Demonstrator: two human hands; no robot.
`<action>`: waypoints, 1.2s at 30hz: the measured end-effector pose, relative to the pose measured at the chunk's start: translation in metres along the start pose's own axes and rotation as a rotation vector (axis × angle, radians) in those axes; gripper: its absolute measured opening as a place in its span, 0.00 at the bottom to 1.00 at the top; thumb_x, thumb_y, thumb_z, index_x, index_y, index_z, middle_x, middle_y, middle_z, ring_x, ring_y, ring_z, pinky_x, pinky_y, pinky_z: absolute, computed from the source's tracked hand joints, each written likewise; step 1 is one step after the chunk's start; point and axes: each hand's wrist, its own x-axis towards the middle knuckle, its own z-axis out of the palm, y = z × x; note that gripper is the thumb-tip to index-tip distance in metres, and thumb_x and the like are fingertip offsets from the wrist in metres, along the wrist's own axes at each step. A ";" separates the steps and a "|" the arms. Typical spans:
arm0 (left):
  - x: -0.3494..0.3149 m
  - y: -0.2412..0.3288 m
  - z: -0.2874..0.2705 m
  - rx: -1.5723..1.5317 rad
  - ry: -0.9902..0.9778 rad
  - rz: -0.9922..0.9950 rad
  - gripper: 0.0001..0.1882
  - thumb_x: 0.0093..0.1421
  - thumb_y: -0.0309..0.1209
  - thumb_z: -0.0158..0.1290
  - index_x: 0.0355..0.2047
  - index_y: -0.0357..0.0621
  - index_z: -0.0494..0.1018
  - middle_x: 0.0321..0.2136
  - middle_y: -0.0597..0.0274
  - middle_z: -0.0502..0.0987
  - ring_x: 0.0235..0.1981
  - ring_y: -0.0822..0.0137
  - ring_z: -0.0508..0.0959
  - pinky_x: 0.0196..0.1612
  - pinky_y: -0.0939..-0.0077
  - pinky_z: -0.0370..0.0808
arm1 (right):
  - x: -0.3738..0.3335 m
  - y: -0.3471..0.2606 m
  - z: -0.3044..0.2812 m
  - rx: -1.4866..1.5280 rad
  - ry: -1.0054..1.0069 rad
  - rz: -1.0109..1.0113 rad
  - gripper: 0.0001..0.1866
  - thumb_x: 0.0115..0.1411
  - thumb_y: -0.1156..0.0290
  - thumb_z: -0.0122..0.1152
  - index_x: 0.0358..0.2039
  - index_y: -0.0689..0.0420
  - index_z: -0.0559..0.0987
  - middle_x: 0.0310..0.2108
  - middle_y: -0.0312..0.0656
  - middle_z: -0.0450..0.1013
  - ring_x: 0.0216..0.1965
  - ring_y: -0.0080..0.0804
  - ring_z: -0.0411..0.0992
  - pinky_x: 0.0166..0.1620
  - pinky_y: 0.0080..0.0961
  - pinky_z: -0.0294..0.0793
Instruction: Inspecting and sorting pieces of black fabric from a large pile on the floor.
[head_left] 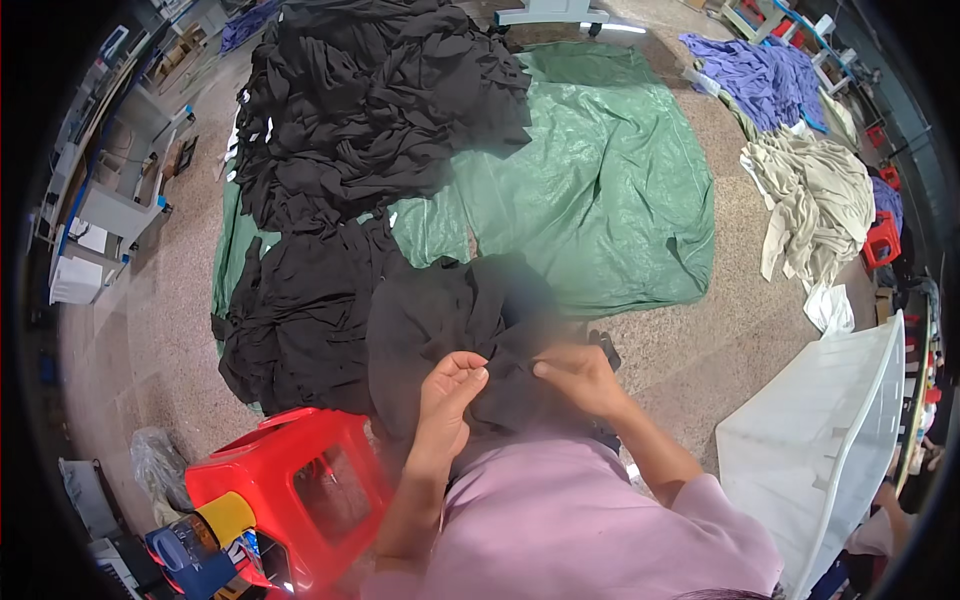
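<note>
Both hands are pinching one black garment at six o'clock: left hand and right hand gripping its edge, likely stretching it taut for checking, black pile at eleven, over the green tarp.

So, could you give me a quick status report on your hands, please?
Left hand and right hand both pinching black garment. Red stool by left elbow. Nothing between hands.

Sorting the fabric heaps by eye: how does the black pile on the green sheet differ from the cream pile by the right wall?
The black pile is dark and far larger, spread over the green sheet. The cream pile is pale, smaller, and lies on the bare floor. Both are loose, crumpled heaps of cloth. The left hand and right hand pinch a black piece.
</note>
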 end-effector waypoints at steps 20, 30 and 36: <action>0.007 0.066 0.041 1.364 -0.931 0.132 0.59 0.32 0.52 0.70 0.63 0.47 0.57 0.47 0.52 0.74 0.48 0.55 0.76 0.59 0.59 0.63 | -0.116 -0.204 -0.149 0.406 0.258 -1.487 0.12 0.60 0.74 0.52 0.19 0.58 0.72 0.14 0.33 0.63 0.12 0.19 0.61 0.23 0.22 0.61; 0.055 0.240 0.017 2.095 -0.093 0.690 0.20 0.37 0.20 0.53 0.36 0.42 0.75 0.35 0.51 0.75 0.38 0.47 0.74 0.41 0.57 0.72 | 0.047 -0.208 -0.205 0.001 0.895 -0.871 0.13 0.62 0.70 0.59 0.43 0.64 0.79 0.38 0.36 0.76 0.41 0.20 0.71 0.47 0.18 0.67; 0.093 0.436 0.093 1.820 1.194 1.289 0.50 0.50 0.32 0.61 0.69 0.59 0.45 0.70 0.51 0.34 0.69 0.45 0.38 0.67 0.43 0.43 | 0.191 -0.294 -0.128 0.201 0.436 -1.016 0.22 0.58 0.67 0.64 0.52 0.60 0.74 0.47 0.45 0.72 0.42 0.29 0.74 0.44 0.28 0.79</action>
